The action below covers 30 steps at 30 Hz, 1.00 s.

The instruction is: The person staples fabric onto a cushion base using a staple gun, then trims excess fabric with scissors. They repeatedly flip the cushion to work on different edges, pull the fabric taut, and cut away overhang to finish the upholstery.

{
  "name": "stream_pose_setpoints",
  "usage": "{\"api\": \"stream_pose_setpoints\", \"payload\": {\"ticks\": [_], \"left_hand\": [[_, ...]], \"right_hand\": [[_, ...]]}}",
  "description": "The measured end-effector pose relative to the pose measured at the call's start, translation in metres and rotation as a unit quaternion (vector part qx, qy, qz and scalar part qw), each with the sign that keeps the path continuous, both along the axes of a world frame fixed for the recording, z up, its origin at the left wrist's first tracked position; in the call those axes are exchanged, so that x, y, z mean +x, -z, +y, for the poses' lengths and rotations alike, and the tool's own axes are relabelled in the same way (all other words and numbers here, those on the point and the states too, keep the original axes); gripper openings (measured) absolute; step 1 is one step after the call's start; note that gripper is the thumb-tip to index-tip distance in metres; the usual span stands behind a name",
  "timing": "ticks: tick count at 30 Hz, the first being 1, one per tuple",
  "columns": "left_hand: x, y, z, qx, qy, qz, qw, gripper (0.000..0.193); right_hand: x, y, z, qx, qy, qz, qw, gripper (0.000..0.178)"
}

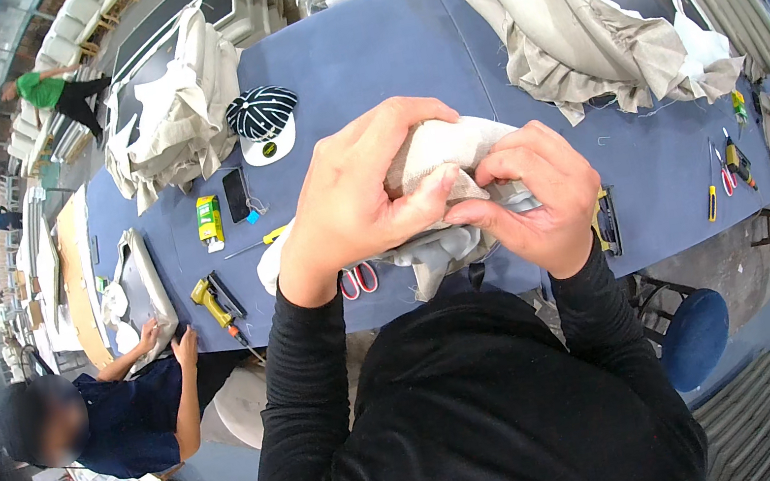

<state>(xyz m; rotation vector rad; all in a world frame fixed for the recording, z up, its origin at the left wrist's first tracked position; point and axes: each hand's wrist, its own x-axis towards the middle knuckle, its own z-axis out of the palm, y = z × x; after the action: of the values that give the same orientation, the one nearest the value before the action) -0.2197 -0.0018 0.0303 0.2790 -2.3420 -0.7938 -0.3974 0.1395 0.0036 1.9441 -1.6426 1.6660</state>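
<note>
Raised over the near edge of the table, a beige fabric piece (422, 155) with a white layer is pinched between my two hands. My left hand (344, 197) wraps around its left side, thumb pressed on the cloth. From the right, my right hand (545, 192) squeezes a folded corner of it between thumb and fingers. More grey and beige cloth (433, 258) hangs or lies below the hands, partly hidden by them. Red-handled scissors (366, 279) lie beside my left wrist, and a screwdriver with a yellow handle (273, 236) sits just left of it.
Stacks of beige upholstered panels (185, 101) and more panels (560, 15) stand on the blue table (357, 55). A cap (263, 119), a phone (236, 195) and a staple gun (215, 304) lie at left. A co-worker (131, 408) handles a panel; a blue stool (698, 338) stands right.
</note>
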Motion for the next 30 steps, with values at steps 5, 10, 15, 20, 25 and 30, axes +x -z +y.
{"api": "stream_pose_setpoints", "payload": {"ticks": [5, 10, 15, 20, 25, 30], "left_hand": [[-0.010, -0.004, 0.004, 0.017, -0.024, -0.008, 1.000, 0.043], [-0.016, -0.004, 0.001, 0.040, -0.044, 0.001, 0.998, 0.043], [-0.018, -0.009, -0.001, 0.037, -0.063, -0.023, 0.997, 0.039], [-0.018, -0.010, -0.003, 0.046, -0.068, -0.030, 0.996, 0.036], [-0.016, -0.005, -0.006, 0.066, -0.064, -0.008, 0.996, 0.041], [-0.017, -0.002, -0.011, 0.056, -0.018, 0.008, 0.998, 0.045]], "right_hand": [[-0.013, 0.009, -0.006, -0.006, -0.013, 0.002, 1.000, 0.031], [-0.022, 0.004, -0.011, 0.052, -0.075, -0.038, 0.995, 0.023], [-0.029, 0.001, -0.011, 0.082, -0.139, -0.107, 0.981, 0.021], [-0.033, 0.007, -0.020, 0.076, -0.142, -0.094, 0.982, 0.022], [-0.043, 0.019, -0.023, 0.094, -0.225, -0.202, 0.949, 0.013], [-0.055, 0.033, -0.024, 0.107, -0.276, -0.290, 0.910, 0.015]]}}
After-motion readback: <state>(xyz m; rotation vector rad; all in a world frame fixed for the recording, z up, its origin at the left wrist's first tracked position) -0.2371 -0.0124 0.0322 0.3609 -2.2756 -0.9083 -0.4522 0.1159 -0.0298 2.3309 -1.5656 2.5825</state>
